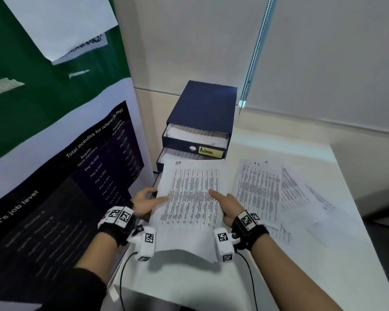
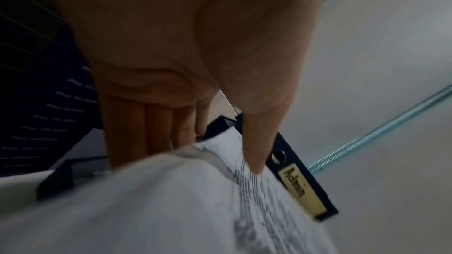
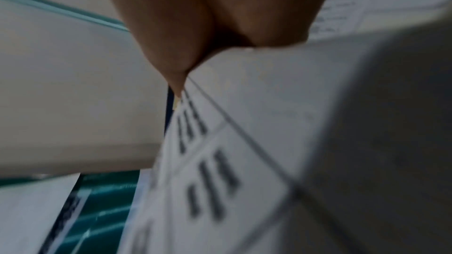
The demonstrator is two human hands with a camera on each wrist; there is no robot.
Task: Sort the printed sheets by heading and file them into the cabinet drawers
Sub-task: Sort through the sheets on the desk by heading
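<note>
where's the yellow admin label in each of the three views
Head view: the Admin label sits at centre, on the front of the top drawer, just above the held sheet.
Left wrist view: the label lies lower right, beyond the left hand's thumb.
Right wrist view: I cannot make it out; the picture is blurred.
Shared landmark: the printed sheet held in both hands appears in all three.

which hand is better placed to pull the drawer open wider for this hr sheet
Left. The left hand sits beside the cabinet at its lower drawers, while the right hand holds the HR sheet farther away.
</note>
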